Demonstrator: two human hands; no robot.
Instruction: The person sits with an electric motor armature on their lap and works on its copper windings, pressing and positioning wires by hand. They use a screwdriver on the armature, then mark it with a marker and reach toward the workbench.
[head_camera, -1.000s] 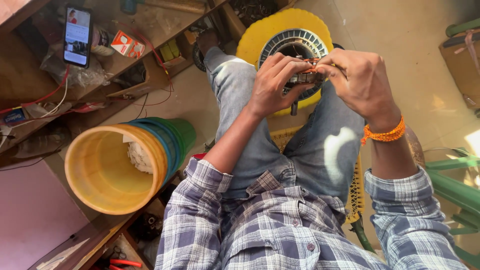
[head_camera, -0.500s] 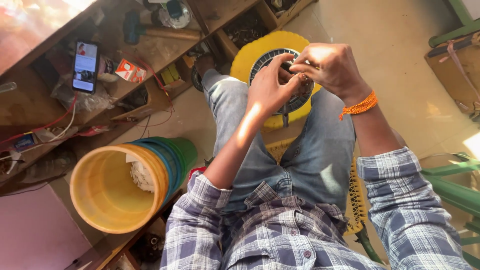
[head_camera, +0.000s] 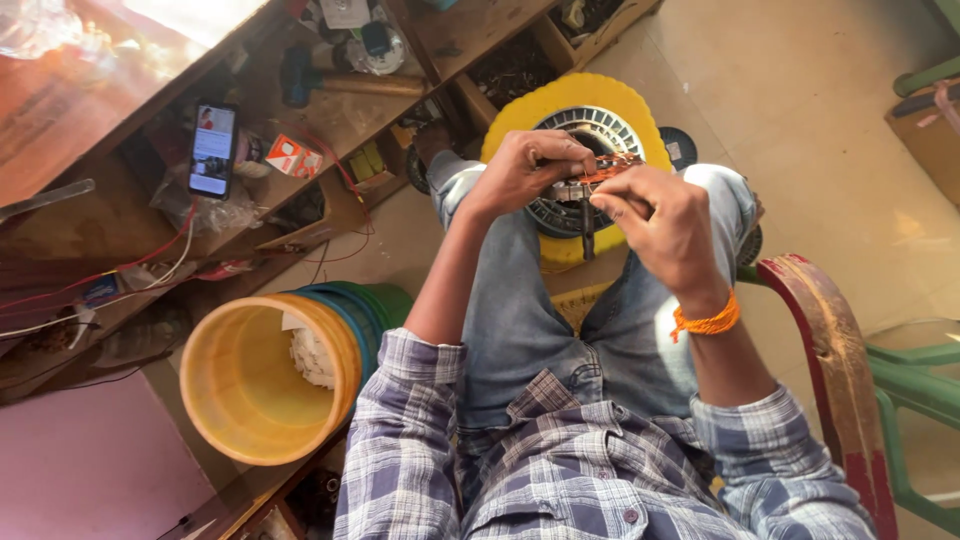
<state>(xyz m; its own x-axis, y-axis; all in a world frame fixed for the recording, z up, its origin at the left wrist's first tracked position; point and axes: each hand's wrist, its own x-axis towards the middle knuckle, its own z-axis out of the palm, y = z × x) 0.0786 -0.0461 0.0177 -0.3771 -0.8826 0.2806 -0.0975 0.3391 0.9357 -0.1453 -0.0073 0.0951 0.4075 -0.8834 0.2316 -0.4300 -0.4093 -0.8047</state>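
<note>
Nearest the camera sit the checked shirt sleeves and the jeans of the seated person, and just beyond the knees, toward 12 o'clock, both hands meet over the work. Since a second ago the view has swung so the hands sit more central, and they have drawn closer together, now almost touching; I judge the fine fingerwork on the wire is carrying on rather than finished. The left hand (head_camera: 520, 170) is curled, fingertips pinching the copper wire bundle (head_camera: 605, 168); the right hand (head_camera: 665, 220), wearing an orange wrist thread (head_camera: 706, 322), is also bent in a pinch on the same strands. The wire lies across the toothed metal stator ring (head_camera: 590, 130), which rests on a yellow disc (head_camera: 570, 95) in the lap. At 9 o'clock a stack of buckets (head_camera: 255, 390), the outermost yellow, holds something white. At 3 o'clock is a red chair arm (head_camera: 830, 350). Farther off, at 10 o'clock, a wooden workbench (head_camera: 100, 150) carries a phone (head_camera: 212, 150), a hammer (head_camera: 340, 85) and loose wires over a pale tiled floor (head_camera: 820, 90).
</note>
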